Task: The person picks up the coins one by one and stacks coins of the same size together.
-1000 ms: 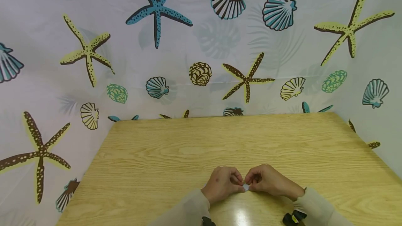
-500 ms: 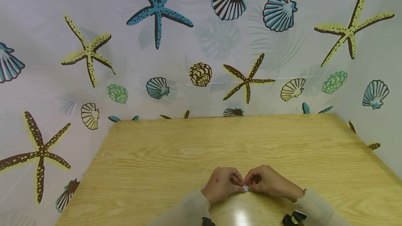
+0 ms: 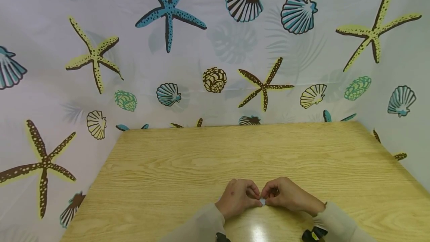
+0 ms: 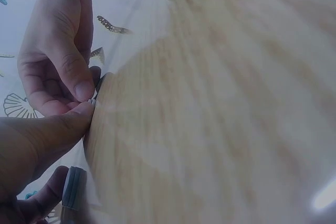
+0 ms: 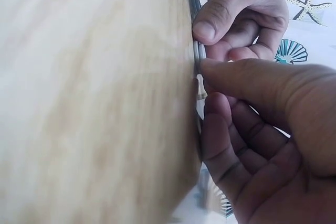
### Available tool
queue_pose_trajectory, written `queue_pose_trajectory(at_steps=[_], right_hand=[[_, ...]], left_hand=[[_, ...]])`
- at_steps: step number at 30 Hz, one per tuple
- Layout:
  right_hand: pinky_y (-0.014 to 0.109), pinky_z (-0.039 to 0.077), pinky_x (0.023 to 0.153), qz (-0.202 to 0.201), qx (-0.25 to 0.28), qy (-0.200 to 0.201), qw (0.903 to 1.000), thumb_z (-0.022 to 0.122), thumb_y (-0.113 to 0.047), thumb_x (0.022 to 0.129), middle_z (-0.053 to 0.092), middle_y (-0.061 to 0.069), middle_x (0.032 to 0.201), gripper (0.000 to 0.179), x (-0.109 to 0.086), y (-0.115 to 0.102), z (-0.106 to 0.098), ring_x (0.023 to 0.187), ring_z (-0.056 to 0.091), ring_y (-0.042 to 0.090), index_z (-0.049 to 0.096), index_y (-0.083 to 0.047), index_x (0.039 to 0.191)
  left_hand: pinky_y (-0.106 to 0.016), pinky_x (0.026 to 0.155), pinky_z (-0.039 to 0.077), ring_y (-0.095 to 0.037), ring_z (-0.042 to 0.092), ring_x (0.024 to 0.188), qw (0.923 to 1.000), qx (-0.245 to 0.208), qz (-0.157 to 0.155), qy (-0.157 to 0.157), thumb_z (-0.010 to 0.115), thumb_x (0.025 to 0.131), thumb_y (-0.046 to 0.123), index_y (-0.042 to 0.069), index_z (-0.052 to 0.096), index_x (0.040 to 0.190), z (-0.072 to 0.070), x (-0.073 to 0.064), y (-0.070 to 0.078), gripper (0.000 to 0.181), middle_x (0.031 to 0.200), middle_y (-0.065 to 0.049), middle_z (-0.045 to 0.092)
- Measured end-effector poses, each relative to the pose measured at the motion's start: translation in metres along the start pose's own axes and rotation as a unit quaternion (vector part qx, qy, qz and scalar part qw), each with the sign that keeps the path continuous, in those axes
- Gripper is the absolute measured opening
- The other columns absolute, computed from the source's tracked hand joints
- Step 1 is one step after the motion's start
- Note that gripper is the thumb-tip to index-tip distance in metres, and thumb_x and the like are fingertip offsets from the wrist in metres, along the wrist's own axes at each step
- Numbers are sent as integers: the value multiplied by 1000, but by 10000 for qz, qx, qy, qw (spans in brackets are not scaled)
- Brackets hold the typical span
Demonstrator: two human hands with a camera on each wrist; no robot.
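Note:
Near the front of the table, a small whitish disc [image 3: 262,200] sits between my two hands. My left hand [image 3: 236,197] holds its left edge at the thumb tip, index finger curled above. From the other side my right hand [image 3: 289,194] pinches it the same way, the thumb tips close together. In the right wrist view the disc [image 5: 198,56] appears edge-on as a thin grey layered piece; its face is hidden there. A grey layered piece [image 4: 73,187] stands by the left fingers in the left wrist view; its kind is unclear.
The wooden table [image 3: 188,160] spreads out before the hands. White cloth [image 3: 201,47] printed with starfish and shells hangs behind it and at both sides. A dark strap [image 3: 314,233] shows at the right wrist.
Over the last second the disc has tilted slightly between the fingers and shows less of its face. Both hands stay in nearly the same place.

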State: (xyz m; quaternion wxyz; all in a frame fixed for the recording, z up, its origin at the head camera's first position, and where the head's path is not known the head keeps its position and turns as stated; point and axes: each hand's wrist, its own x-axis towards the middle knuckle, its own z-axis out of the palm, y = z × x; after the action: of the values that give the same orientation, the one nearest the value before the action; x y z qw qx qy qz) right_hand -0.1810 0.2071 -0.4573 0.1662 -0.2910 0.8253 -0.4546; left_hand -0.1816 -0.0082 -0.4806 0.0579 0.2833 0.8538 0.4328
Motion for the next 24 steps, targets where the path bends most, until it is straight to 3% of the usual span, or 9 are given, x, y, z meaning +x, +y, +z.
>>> queue_pose_trajectory(at_steps=[18,22,24], right_hand=[[21,48,63,-22,-33,9,10000,75,2,86,69,2,85,10,0,-1,0,71,55,3,73,-4,93],[21,49,63,-2,-51,34,10000,76,-1,86,68,0,85,9,0,-1,0,71,55,3,73,-4,93],[21,49,64,19,-48,51,10000,76,-2,86,69,-1,86,8,-1,-1,0,72,56,4,72,-4,93]], left_hand=[[-41,104,40,11,62,73,9999,87,-66,60,89,74,15,17,70,86,0,1,1,22,78,18,73],[-48,107,38,10,62,73,9999,-10,-117,66,89,74,14,16,70,86,1,1,0,22,78,17,73],[-41,104,43,9,63,72,9998,-146,-141,54,89,74,12,15,70,85,1,0,1,22,78,15,73]])
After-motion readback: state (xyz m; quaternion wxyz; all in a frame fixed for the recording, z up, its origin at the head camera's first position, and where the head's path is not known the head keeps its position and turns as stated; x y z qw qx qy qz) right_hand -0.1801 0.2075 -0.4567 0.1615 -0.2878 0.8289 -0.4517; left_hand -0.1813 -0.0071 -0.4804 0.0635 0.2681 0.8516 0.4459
